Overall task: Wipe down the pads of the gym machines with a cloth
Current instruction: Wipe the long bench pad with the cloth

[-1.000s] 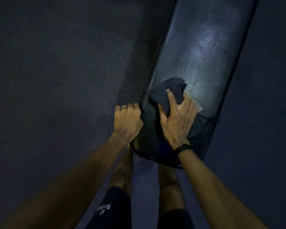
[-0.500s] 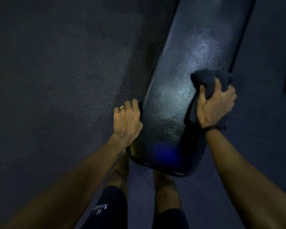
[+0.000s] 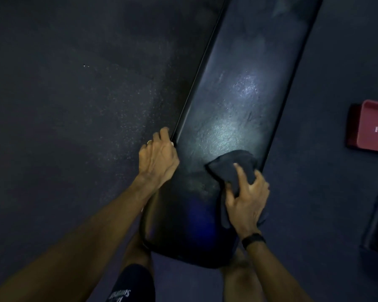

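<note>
The right hand (image 3: 247,199) holds a bunched dark cloth (image 3: 234,168), its grip curled round it, pressed on the long black vinyl pad (image 3: 234,110). The left hand (image 3: 157,160) clasps the pad's edge. Overlapping strokes ahead of the grip would likely cover best.

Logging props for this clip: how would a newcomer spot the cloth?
Find the long black bench pad running diagonally. Near its lower right edge, the right hand grips a crumpled dark cloth. It is matte and folded, unlike the shiny pad.
</note>
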`<move>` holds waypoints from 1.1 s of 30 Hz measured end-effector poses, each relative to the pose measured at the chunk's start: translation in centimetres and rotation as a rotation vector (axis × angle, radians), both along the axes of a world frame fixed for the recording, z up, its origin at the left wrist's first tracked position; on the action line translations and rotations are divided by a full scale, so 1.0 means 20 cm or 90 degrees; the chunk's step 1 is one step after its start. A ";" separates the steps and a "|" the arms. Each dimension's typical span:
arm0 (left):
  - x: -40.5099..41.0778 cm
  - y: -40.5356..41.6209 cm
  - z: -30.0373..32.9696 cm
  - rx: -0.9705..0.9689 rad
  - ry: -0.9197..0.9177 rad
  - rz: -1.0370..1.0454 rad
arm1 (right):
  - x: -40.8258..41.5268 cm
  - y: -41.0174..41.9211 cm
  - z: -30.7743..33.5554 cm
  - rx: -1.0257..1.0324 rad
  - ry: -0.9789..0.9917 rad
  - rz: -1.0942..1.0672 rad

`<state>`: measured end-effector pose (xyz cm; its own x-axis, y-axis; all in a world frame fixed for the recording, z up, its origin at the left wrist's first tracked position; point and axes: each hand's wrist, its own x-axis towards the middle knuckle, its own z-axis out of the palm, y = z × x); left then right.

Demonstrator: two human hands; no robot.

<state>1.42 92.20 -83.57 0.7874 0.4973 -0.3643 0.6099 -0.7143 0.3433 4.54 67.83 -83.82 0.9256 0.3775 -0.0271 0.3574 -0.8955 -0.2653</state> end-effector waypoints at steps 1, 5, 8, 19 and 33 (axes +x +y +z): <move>0.03 0.01 -0.01 0.016 -0.013 0.004 | 0.08 0.00 0.00 0.021 -0.012 -0.054; 0.17 0.00 -0.07 0.074 -0.033 0.056 | 0.56 0.17 -0.04 0.057 -0.050 -0.103; 0.33 -0.06 -0.08 0.034 -0.055 0.135 | 0.80 0.38 -0.08 0.048 -0.072 -0.067; 1.08 -0.12 -0.13 0.023 -0.020 0.432 | 0.87 -0.24 -0.12 0.158 0.101 0.141; 1.12 -0.13 -0.14 0.095 -0.024 0.440 | 1.31 0.05 -0.16 0.235 0.104 -0.037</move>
